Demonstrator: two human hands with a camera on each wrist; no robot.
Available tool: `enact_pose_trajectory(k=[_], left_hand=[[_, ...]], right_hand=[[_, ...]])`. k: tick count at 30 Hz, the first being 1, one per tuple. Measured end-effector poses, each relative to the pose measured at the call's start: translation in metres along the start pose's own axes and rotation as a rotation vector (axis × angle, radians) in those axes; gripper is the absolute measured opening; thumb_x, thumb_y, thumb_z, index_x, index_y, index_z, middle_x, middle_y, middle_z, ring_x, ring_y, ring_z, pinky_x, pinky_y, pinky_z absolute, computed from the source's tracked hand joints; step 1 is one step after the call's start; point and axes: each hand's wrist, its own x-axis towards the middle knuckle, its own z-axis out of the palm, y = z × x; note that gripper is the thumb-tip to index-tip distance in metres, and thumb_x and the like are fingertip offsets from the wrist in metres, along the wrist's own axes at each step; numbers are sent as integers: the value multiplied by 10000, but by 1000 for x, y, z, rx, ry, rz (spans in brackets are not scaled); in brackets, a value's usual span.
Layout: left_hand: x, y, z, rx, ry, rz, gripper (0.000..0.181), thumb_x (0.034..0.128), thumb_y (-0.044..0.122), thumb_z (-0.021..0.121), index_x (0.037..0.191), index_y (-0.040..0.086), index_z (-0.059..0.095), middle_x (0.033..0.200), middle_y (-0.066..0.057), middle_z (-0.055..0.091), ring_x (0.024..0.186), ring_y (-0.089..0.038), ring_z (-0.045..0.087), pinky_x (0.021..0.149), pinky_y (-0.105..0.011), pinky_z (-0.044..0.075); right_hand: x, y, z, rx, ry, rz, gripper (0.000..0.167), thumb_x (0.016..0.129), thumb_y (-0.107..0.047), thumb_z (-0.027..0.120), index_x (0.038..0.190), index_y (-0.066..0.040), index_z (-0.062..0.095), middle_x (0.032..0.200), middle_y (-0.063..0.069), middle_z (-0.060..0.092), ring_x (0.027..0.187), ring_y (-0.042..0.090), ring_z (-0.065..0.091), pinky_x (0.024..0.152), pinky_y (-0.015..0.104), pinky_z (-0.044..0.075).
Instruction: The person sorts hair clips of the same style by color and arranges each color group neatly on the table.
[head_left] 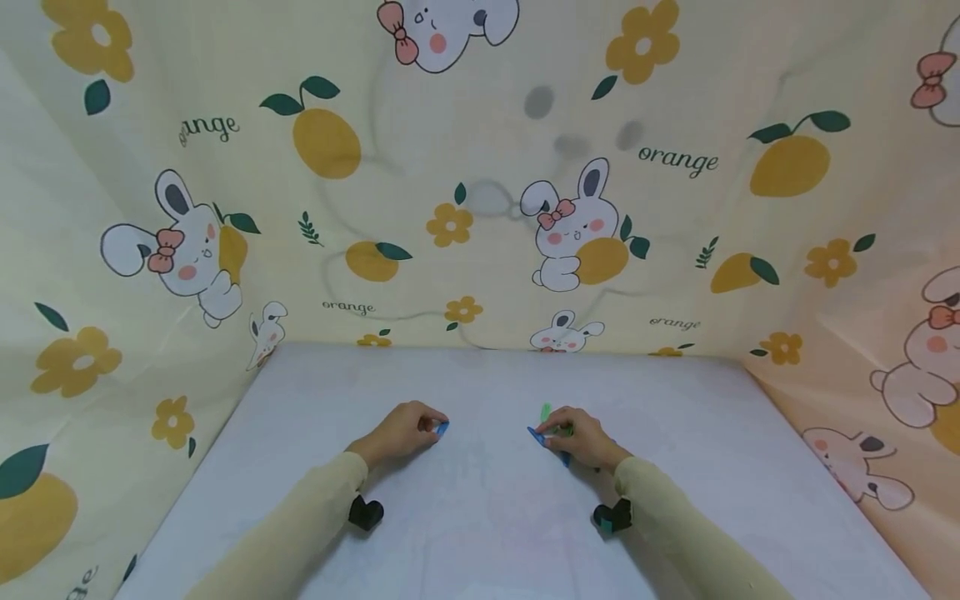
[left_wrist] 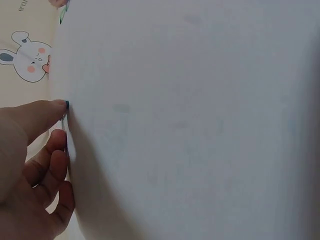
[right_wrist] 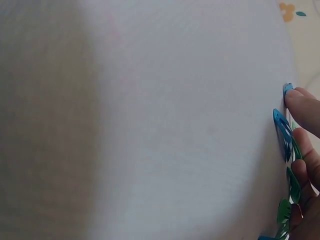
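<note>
My left hand [head_left: 405, 432] pinches a small blue snap hair clip [head_left: 442, 428] between thumb and fingers, low over the white table. In the left wrist view only a dark sliver of that clip [left_wrist: 67, 105] shows by the thumb tip. To the right, my right hand [head_left: 587, 438] pinches another blue snap hair clip [right_wrist: 288, 88] at the table. Under and beside its fingers lie more clips: a blue one [right_wrist: 281, 121], a green one [right_wrist: 294, 186] and others partly hidden by the hand. A light green clip [head_left: 546, 412] lies just behind the right hand.
The white tabletop [head_left: 480, 517] spreads out around both hands. A cream curtain [head_left: 465, 150] printed with rabbits, oranges and flowers encloses it at the back and sides. Dark wrist cameras [head_left: 366, 513] are worn on both sleeves.
</note>
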Motion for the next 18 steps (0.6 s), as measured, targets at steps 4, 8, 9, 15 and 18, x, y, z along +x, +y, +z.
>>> enact_pose_trajectory(k=[4,8,9,15,18], left_hand=[[-1,-1,-1,25,20,-13,311,896,135,754,1205,110,735,861,15,592,833,-146,511,757,-304,431],[-1,0,-2,26,40,-26,301,877,166,783,1169,110,738,859,3,583,829,-157,506,761,-323,424],[-1,1,-2,24,44,-26,295,872,170,789,1156,109,736,855,2,579,824,-157,505,757,-326,422],[-2,1,-1,-12,67,-10,269,851,159,808,1100,101,726,816,5,570,784,-144,503,730,-309,416],[-2,-1,-1,-29,67,-10,270,851,154,806,1104,97,730,814,9,573,781,-142,504,732,-301,413]], right_hand=[[0,0,0,-15,9,-26,176,883,-153,773,1020,-265,782,1250,12,654,1246,279,543,1095,598,380],[0,2,2,-50,24,-46,177,886,-154,771,1007,-283,778,1236,-4,660,1184,245,567,1058,562,409],[0,3,2,-61,29,-49,178,887,-155,770,1006,-286,777,1235,-9,660,1166,233,571,1046,554,416],[1,3,3,-88,49,-74,177,873,-146,781,996,-273,784,1232,6,663,1214,285,577,1074,612,341],[-1,0,3,-104,56,-76,171,867,-147,786,989,-267,788,1239,22,664,1266,324,562,1099,647,261]])
